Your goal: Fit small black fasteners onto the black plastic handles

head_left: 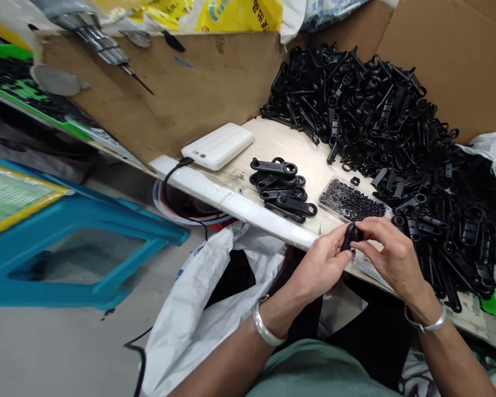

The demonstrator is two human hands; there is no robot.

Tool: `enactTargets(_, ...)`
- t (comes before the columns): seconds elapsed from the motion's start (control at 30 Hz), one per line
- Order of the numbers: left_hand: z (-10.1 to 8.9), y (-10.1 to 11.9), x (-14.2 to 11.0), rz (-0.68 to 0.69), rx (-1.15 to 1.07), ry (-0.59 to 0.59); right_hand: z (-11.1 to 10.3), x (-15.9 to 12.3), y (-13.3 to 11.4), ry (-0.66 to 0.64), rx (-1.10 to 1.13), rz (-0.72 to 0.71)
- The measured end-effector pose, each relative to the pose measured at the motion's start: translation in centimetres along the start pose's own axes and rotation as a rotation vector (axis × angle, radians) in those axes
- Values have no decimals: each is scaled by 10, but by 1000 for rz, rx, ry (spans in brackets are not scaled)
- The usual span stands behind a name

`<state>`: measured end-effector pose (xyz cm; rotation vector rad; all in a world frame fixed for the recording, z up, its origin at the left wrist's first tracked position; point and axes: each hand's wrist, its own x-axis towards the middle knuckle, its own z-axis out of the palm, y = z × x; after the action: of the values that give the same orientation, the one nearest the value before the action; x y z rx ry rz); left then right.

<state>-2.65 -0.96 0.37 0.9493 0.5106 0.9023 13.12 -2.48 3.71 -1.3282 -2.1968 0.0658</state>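
Observation:
A black plastic part (349, 236) is pinched between my two hands just above the table's front edge. My left hand (324, 262) grips its left side with thumb and fingers. On the right, the fingertips of my right hand (391, 251) close on the part's rounded end. Behind the hands lies a clear tray (323, 205) filled with small black and grey pieces (351, 199). To its left, several black arm-shaped plastic parts (279, 184) are stacked on the table. The grip hides much of the held part.
A large heap of black plastic parts (355, 105) covers the table's back and right. A white power bank (218, 146) with a black cable lies left. An electric screwdriver (107, 49) hangs upper left. Below are a white sack (194, 309) and a blue stool (78, 215).

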Motion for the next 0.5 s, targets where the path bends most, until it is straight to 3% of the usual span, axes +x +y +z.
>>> enactTargets(0.27,-11,4,-4,80,411,-48,-9,3,5,-72,23,-57)
enactTargets(0.5,-6,14,-7,66,683,-90,-6,1,9,-108,51,15)
